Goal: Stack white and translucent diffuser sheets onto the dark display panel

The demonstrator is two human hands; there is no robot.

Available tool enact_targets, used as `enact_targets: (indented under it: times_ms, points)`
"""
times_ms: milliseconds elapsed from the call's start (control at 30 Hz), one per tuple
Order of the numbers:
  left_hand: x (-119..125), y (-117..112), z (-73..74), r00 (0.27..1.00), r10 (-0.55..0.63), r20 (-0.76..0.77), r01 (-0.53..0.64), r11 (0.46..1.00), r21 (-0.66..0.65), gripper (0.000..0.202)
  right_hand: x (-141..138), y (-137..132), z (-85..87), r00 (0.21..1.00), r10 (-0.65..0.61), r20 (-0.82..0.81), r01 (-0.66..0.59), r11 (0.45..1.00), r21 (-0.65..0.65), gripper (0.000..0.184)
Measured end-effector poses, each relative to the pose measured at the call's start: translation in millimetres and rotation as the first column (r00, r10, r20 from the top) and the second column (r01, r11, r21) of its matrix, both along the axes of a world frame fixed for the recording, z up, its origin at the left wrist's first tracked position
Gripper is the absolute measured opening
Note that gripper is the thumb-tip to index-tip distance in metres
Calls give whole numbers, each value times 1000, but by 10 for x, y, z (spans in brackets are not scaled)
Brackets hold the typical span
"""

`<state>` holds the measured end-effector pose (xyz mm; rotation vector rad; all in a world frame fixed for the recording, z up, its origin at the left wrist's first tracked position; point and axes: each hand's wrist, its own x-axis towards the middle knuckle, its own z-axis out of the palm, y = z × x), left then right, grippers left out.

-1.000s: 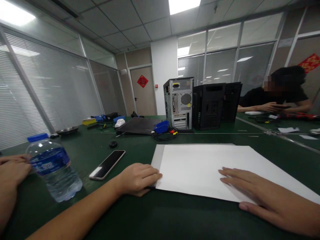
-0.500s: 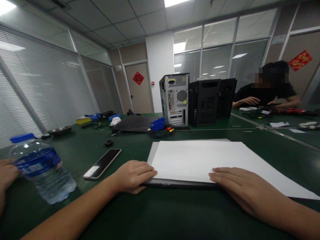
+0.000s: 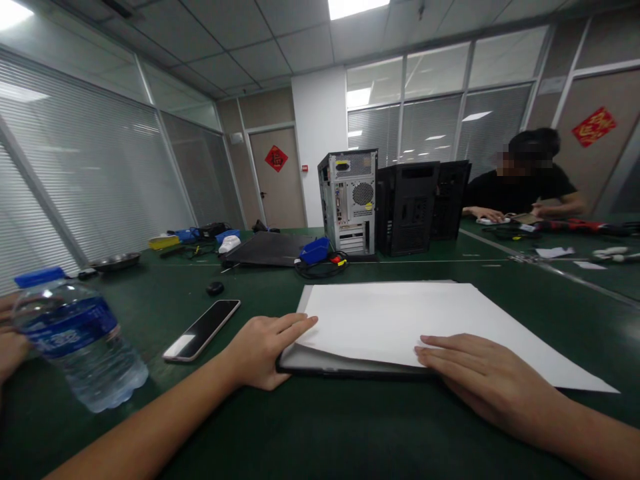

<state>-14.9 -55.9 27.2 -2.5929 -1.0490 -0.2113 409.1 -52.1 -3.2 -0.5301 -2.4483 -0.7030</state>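
A large white sheet of paper (image 3: 400, 317) lies on a thin flat panel (image 3: 320, 363) with a dark edge, on the green table (image 3: 310, 433). My left hand (image 3: 263, 350) rests open at the panel's near left corner, fingers stretched onto the sheet's left edge. My right hand (image 3: 483, 380) lies open and flat on the sheet's near edge, fingers pointing left. Neither hand holds anything.
A water bottle (image 3: 75, 347) stands at the left, with another person's hand (image 3: 9, 350) beside it. A phone (image 3: 203, 330) lies left of my left hand. Computer towers (image 3: 395, 207) stand behind. Another person (image 3: 525, 190) sits at the far right.
My left hand's fingers have uncurled and stretched out at the panel's corner. The panel's near left corner now shows more from under the sheet. The view has shifted slightly.
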Motion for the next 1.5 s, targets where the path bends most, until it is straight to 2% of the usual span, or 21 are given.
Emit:
enact_targets:
  times_ms: [133,267,433,567,700,867,1067,1267,1500]
  points:
    - [-5,13,-18,1000,14,22,-14,1000,-8,96,-6,14,27,1000,6,10,-6,998,-56,44]
    - [-29,47,-44,998,-50,42,49,999,4,94,47,47,-15,998,-15,58,24,988,-155,49]
    - [-36,57,-42,997,-76,33,76,997,17,88,81,70,-49,1000,-12,6,14,960,-279,53]
    - [-49,70,-57,998,-70,4,70,998,-7,86,56,59,-16,999,24,31,-11,934,-357,53]
    - [-71,92,-81,996,-94,0,94,995,-16,78,14,9,18,998,8,66,21,905,-424,55]
    - [-62,89,-67,991,-133,12,133,991,32,53,-15,-43,43,993,-9,121,60,902,-428,55]
    - [-31,90,-57,981,-193,14,191,977,91,40,-47,-93,119,989,-27,147,92,885,-457,56]
    - [-29,84,-80,961,-275,12,267,941,207,29,-84,-138,139,990,-47,129,103,880,-464,57]
    - [-54,76,-79,934,-356,27,334,899,285,16,-112,-161,179,985,-76,158,139,889,-436,62]
